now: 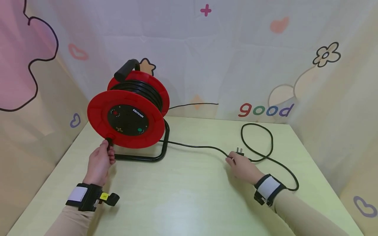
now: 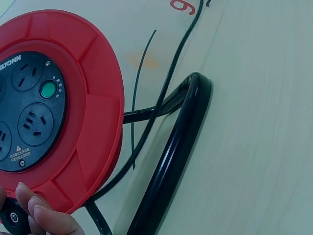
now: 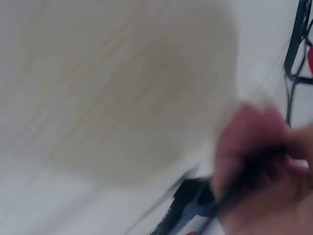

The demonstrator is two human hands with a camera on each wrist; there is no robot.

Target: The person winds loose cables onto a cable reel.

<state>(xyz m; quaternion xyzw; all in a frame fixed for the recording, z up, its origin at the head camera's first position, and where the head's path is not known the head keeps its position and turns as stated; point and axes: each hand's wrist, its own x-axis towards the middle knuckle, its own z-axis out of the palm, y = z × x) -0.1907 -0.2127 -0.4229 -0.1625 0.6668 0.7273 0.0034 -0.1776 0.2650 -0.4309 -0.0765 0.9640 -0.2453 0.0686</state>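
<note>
A red cable reel (image 1: 97, 108) with black cable (image 1: 138, 88) wound between its flanges stands on a black tube frame (image 1: 147, 158) at the table's left. My left hand (image 1: 98, 164) grips the black crank knob (image 2: 14, 215) low on the front flange. From the reel a length of cable (image 1: 192, 146) runs right to my right hand (image 1: 243, 167), which pinches it just above the table. Close behind those fingers, a black plug (image 1: 240, 152) points its metal pins up. In the right wrist view the right hand (image 3: 259, 171) is blurred, with the dark plug (image 3: 188, 200) beside it.
Loose cable (image 1: 272, 141) loops over the right side of the pale table (image 1: 177, 196) and passes by the right wrist. A printed curtain (image 1: 189, 59) hangs behind the table. The reel's carrying handle (image 1: 125, 70) sticks up on top.
</note>
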